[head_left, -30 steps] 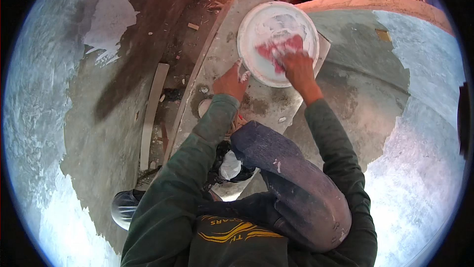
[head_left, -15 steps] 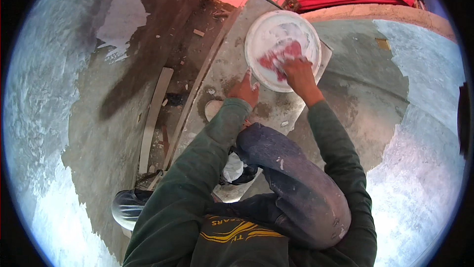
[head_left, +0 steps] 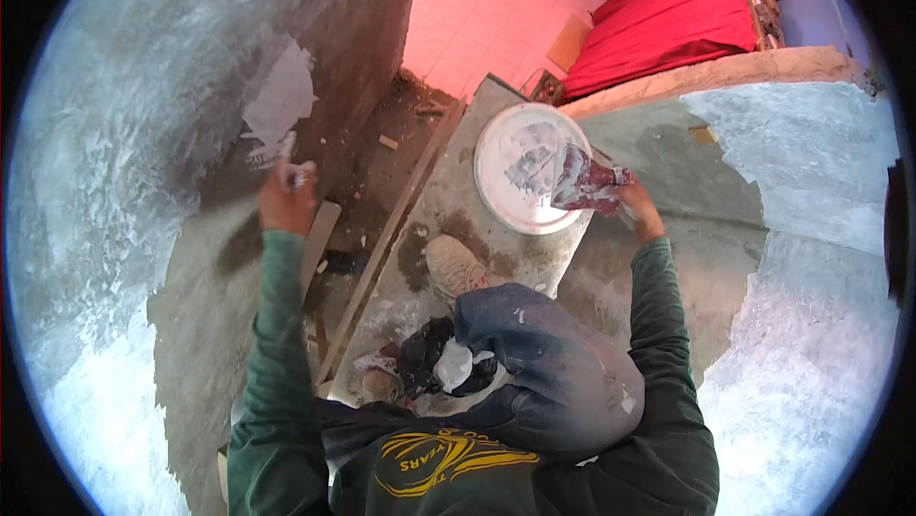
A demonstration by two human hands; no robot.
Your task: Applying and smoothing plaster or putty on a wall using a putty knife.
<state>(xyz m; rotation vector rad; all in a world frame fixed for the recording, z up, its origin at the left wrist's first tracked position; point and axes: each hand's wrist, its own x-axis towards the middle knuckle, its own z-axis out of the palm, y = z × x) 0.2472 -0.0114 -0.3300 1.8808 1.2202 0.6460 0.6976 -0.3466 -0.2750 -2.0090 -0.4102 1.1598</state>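
Observation:
My right hand [head_left: 642, 209] is closed round one end of a flat, dark red piece [head_left: 596, 182] smeared with white paste. Whether that piece is a cloth or a soft spreader, I cannot tell. Its far end reaches over the right side of a round white tub [head_left: 485, 177], which has white paste [head_left: 510, 193] in it. My left hand [head_left: 288, 196] is up by the left wall, empty, with its index finger stretched out and white paste on the fingertips. It is near a pale patch [head_left: 281, 96] on that wall.
The tub stands on a grey concrete slab [head_left: 448, 191]. My shoe [head_left: 453, 266] and a black bag with a white bundle [head_left: 456, 365] are nearer me. Wooden strips [head_left: 396, 220] and rubble lie left. Partly whitened walls [head_left: 801, 258] flank me; a red cover [head_left: 668, 15] is beyond.
My left hand has gone from the tub's edge left and up to the wall. My right hand has drawn the red piece to the tub's right side. The view has shifted.

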